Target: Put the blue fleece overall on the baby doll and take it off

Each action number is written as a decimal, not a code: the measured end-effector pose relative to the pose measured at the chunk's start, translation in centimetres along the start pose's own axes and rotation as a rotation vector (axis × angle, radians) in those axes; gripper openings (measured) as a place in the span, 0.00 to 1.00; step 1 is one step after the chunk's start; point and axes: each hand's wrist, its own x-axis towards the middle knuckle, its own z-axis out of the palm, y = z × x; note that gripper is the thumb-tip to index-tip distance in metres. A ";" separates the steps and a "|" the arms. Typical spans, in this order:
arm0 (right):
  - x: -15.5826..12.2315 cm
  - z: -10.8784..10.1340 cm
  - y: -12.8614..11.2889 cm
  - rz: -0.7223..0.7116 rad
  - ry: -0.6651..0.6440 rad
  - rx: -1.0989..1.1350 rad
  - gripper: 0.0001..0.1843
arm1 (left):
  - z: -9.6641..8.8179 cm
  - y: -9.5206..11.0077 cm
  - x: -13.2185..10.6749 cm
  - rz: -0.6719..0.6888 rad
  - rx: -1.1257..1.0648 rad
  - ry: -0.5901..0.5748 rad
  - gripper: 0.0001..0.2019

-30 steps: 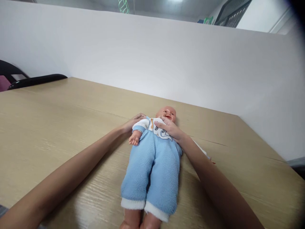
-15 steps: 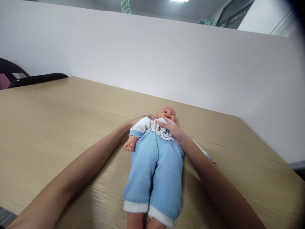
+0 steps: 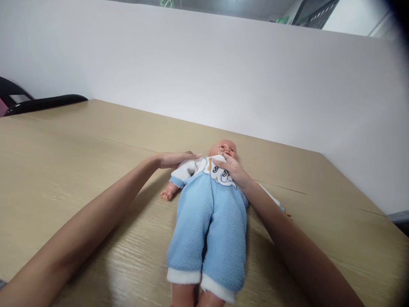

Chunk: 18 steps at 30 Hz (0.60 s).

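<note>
A baby doll lies on its back, head away from me, its bare legs cut off by the lower frame edge. It wears a fluffy light-blue and white outfit with an elephant face on the chest. My left hand lies over the doll's shoulder and white sleeve at the left, fingers stretched toward the neck; the fingertips are partly hidden. At the collar under the chin, my right hand has its thumb across the upper chest and its fingers bent at the neckline, apparently gripping the cloth.
The doll rests on a wide wood-grain table with fine seams. A white partition stands along the far edge and the right side. A black chair is at the far left.
My left hand has moved from beside the doll's neck outward and up over its sleeve. The doll's left-side arm has shifted slightly outward. My right hand stays at the collar. The view tilted down slightly.
</note>
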 end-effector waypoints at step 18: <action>-9.0 -7.7 -1.3 -0.226 0.227 -1.197 0.20 | -2.7 1.0 -2.2 -0.112 0.505 -0.090 0.30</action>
